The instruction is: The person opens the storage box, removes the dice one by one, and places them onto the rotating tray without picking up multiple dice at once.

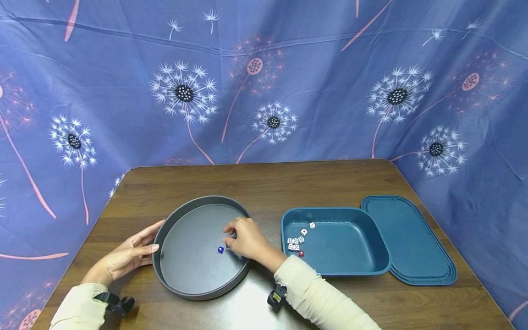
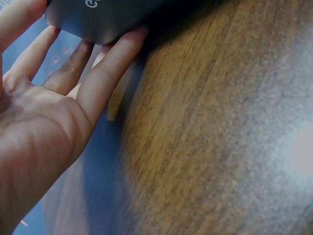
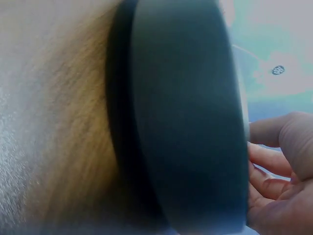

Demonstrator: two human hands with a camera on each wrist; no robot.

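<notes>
A round dark grey pan [image 1: 194, 275] stands at the table's left half. My left hand [image 1: 125, 254] touches its outer left wall with extended, spread fingers; the left wrist view shows fingertips [image 2: 134, 36] right at the pan's side. Over the right part of the pan is my right hand [image 1: 245, 238], bent at the knuckles, with a gap between thumb and forefinger. A blue die [image 1: 220, 250] lies on the pan floor, just left of the right thumb. Another small dark blue piece shows beside that thumb, mostly hidden. In the right wrist view, the pan wall [image 3: 190, 117] covers the right fingertips.
Right of the pan stands a teal rectangular tub [image 1: 354, 270] with several white dice [image 1: 295, 241] and a red die [image 1: 301, 253] at its left end. Its teal lid [image 1: 416, 243] lies to the right. A patterned cloth [image 1: 321, 91] hangs behind the wooden table [image 1: 264, 178].
</notes>
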